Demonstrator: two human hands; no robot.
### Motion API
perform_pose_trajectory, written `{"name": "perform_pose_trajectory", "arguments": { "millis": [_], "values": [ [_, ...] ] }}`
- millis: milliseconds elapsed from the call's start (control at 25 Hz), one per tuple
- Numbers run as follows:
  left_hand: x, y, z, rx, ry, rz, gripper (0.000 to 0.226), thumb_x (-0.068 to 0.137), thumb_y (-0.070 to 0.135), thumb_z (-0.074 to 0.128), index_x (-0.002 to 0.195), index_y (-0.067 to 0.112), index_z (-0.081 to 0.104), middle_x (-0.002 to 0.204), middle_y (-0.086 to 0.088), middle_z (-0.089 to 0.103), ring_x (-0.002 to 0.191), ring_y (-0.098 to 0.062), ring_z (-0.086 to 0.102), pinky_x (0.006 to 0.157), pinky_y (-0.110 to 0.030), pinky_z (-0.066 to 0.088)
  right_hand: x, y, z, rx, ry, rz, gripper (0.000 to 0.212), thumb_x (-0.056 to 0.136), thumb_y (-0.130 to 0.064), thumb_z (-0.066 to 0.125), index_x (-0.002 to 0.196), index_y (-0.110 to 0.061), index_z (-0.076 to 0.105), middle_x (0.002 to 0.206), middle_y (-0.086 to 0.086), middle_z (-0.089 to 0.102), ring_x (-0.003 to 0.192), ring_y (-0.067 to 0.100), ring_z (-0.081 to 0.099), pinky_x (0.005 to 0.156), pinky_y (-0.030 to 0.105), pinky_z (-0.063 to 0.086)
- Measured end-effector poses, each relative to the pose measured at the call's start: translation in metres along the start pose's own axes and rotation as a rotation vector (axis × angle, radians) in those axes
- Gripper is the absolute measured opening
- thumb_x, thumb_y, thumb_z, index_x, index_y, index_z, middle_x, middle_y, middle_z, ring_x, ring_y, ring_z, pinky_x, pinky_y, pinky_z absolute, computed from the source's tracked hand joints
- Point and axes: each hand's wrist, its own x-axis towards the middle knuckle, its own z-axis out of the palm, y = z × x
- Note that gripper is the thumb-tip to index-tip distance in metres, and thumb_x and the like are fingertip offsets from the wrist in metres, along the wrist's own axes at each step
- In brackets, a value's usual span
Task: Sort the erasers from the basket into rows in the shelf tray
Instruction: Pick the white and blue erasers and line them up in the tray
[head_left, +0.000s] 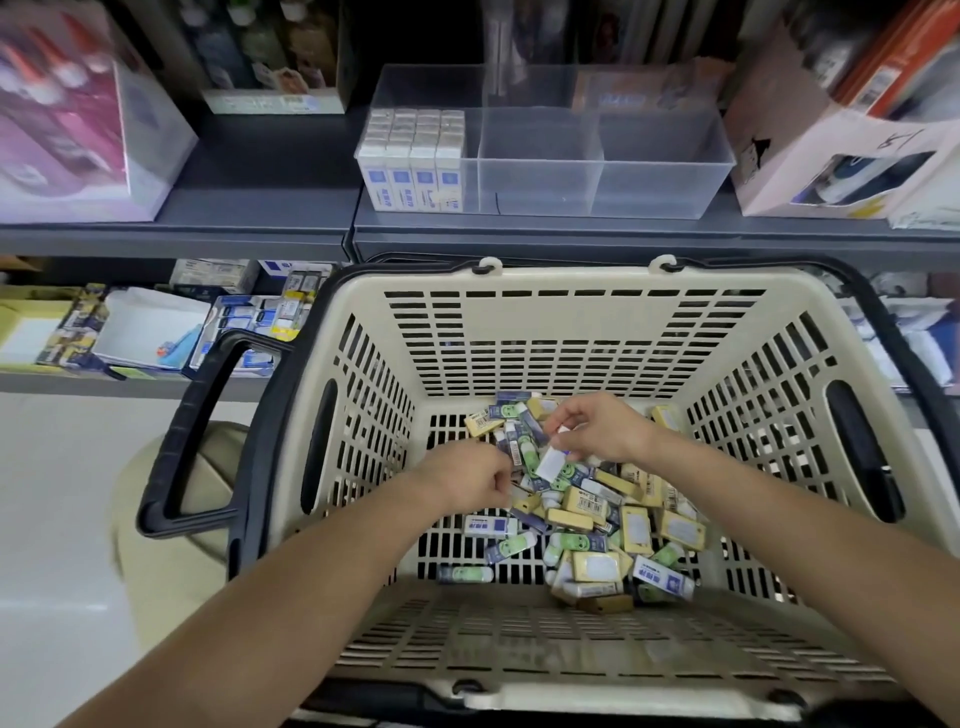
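While the erasers (587, 514) lie heaped on the basket (571, 332) floor, toward its right and near walls, both hands are held low inside it. A white eraser (550, 462) is pinched in the right hand (597, 428) just above the heap. The left hand (467, 475) is curled at the heap's left edge; whether anything is gripped cannot be told. Bare slotted floor is left along the basket's left and far walls. Beyond the far rim, the tray (597, 171) is seen on the shelf (260, 171): one end compartment is packed with rows (415, 156), those beside it show only clear plastic. A black handle (192, 431) is folded out past the left rim.
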Motion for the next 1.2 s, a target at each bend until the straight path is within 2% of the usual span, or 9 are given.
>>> {"name": "perform_pose_trajectory", "arguments": {
  "millis": [120,200,360,560,720,880,1040,1120,1200],
  "values": [
    [-0.007,-0.006,0.019,0.199,-0.024,0.148,0.033,0.085,0.043,0.061,0.105,0.016,0.064,0.105,0.001,0.062,0.094,-0.019,0.058,0.074,-0.031,0.048,-0.003,0.000,0.000,-0.004,-0.028,-0.014,0.007,0.083,-0.006,0.066,0.088,-0.010,0.064,0.084,0.007,0.060,0.058,0.013,0.060,0.070,0.036,0.050],
    [-0.009,-0.006,0.030,0.286,-0.108,0.205,0.042,0.085,0.044,0.060,0.116,0.016,0.059,0.114,-0.003,0.059,0.101,-0.022,0.057,0.080,-0.035,0.049,-0.006,0.002,-0.001,0.012,-0.053,-0.020,0.011,0.082,-0.004,0.068,0.091,-0.007,0.064,0.083,0.005,0.058,0.060,0.014,0.061,0.073,0.033,0.053],
    [-0.005,-0.007,0.042,0.257,-0.162,0.204,0.036,0.084,0.027,0.065,0.116,0.013,0.054,0.111,-0.005,0.056,0.100,-0.021,0.053,0.082,-0.034,0.046,-0.014,0.006,-0.009,0.046,-0.105,-0.042,0.015,0.080,0.002,0.066,0.093,-0.006,0.068,0.083,0.012,0.059,0.073,0.020,0.059,0.075,0.031,0.055],
    [-0.001,0.004,0.011,-0.681,-0.215,-0.228,0.019,0.086,0.017,0.061,0.104,0.013,0.058,0.098,0.000,0.061,0.084,-0.012,0.059,0.067,-0.022,0.050,-0.021,0.002,-0.019,-0.054,-0.211,-0.061,0.013,0.081,-0.009,0.069,0.091,-0.018,0.070,0.078,0.001,0.057,0.072,0.013,0.052,0.067,0.023,0.046],
    [0.002,0.023,-0.008,-1.360,-0.269,-0.282,0.017,0.091,0.028,0.058,0.102,0.015,0.057,0.095,-0.007,0.066,0.091,-0.020,0.063,0.078,-0.034,0.054,-0.027,-0.002,-0.008,0.118,-0.162,-0.043,0.012,0.080,-0.003,0.069,0.085,-0.010,0.060,0.073,0.005,0.063,0.060,0.013,0.056,0.058,0.021,0.049],
    [0.001,0.027,-0.005,-1.414,-0.372,-0.266,0.028,0.084,0.022,0.066,0.107,0.014,0.054,0.083,-0.005,0.069,0.074,-0.016,0.068,0.067,-0.033,0.057,-0.033,0.001,-0.010,0.207,-0.092,-0.004,0.006,0.082,-0.006,0.068,0.086,-0.008,0.064,0.081,0.009,0.065,0.067,0.015,0.063,0.069,0.024,0.055],
    [0.008,0.010,-0.017,-1.416,-0.042,-0.394,0.018,0.084,0.018,0.067,0.100,0.017,0.059,0.080,-0.004,0.068,0.073,-0.016,0.066,0.064,-0.032,0.057,-0.049,0.029,-0.020,-0.390,-0.247,0.393,0.027,0.091,-0.021,0.057,0.112,-0.005,0.050,0.086,0.010,0.063,0.062,0.013,0.060,0.054,0.024,0.051],
    [0.011,0.003,-0.024,-1.456,0.077,-0.398,0.014,0.085,0.020,0.067,0.097,0.018,0.059,0.076,-0.001,0.067,0.069,-0.014,0.064,0.063,-0.031,0.056,-0.052,0.035,-0.004,-0.554,-0.241,0.327,0.032,0.088,-0.020,0.059,0.114,-0.007,0.046,0.094,0.008,0.059,0.073,0.012,0.058,0.051,0.018,0.044],
    [0.013,0.002,-0.027,-1.473,0.108,-0.391,0.010,0.087,0.022,0.065,0.094,0.019,0.058,0.071,0.000,0.065,0.066,-0.013,0.062,0.063,-0.031,0.055,-0.047,0.032,0.017,-0.427,-0.241,0.142,0.044,0.087,-0.014,0.061,0.126,-0.008,0.042,0.103,0.005,0.060,0.085,0.010,0.056,0.062,0.016,0.044]
  ]
}}
